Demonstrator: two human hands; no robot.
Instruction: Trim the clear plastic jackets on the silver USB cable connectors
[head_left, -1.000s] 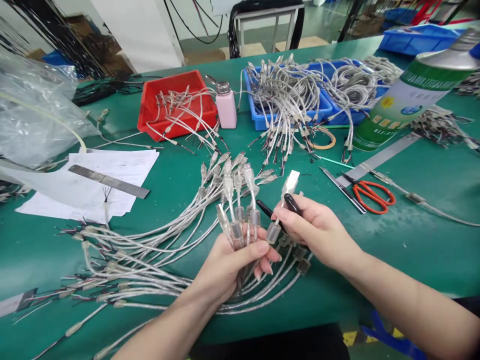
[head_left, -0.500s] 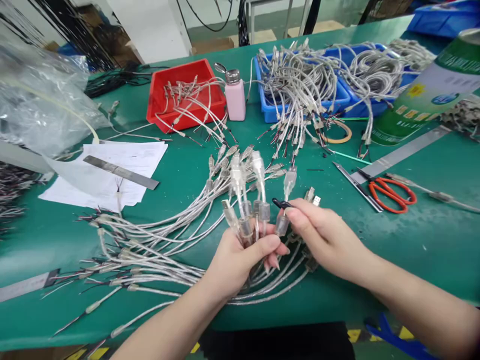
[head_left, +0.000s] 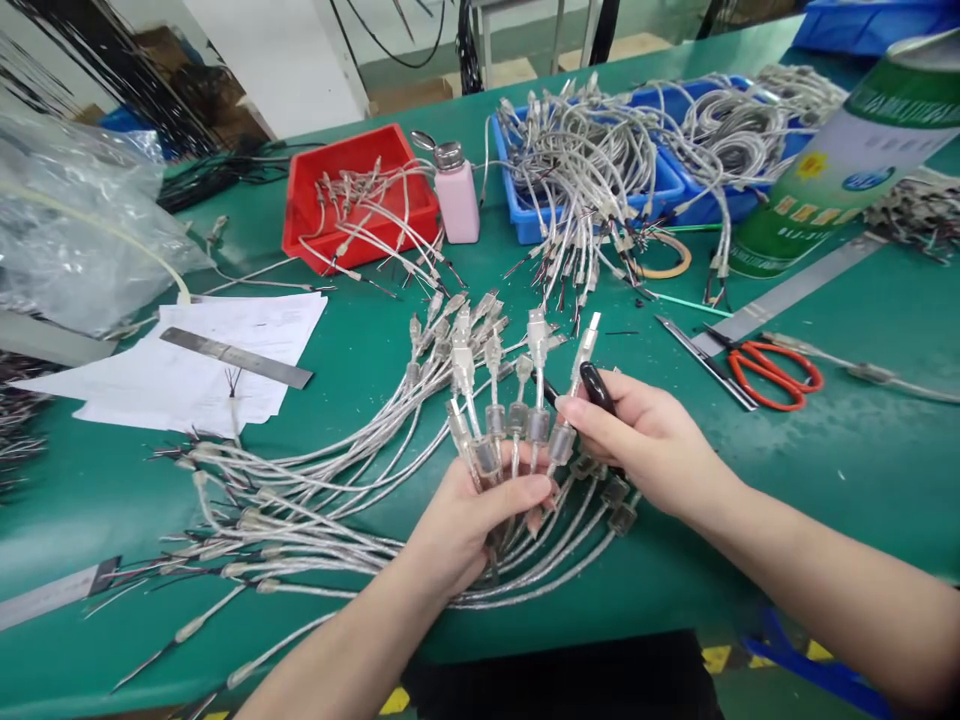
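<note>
My left hand (head_left: 480, 510) is closed round a fan of clear-jacketed USB cables (head_left: 491, 450), their metal plugs pointing up and their ferrite beads just above the fingers. Close to its right, my right hand (head_left: 649, 440) pinches a black rounded tool (head_left: 598, 388); its kind is not clear, as the fingers cover much of it. The thumb of that hand lies against the rightmost USB plug (head_left: 586, 350) of the fan. More silver cables (head_left: 337, 480) lie on the table behind and left of my hands, with bare wire ends at the left.
A red bin (head_left: 360, 240) and blue bins (head_left: 525, 225) hold cables at the back, with a pink bottle (head_left: 457, 200) between. At right are orange-handled scissors (head_left: 776, 375), a utility knife (head_left: 705, 362), a steel ruler (head_left: 795, 290) and a green can (head_left: 832, 170). Papers (head_left: 135, 375) lie left.
My right hand has turned, so more of the black tool shows. The plugs in my left hand have spread apart, and the rightmost one now leans to the right. The view has shifted slightly.
</note>
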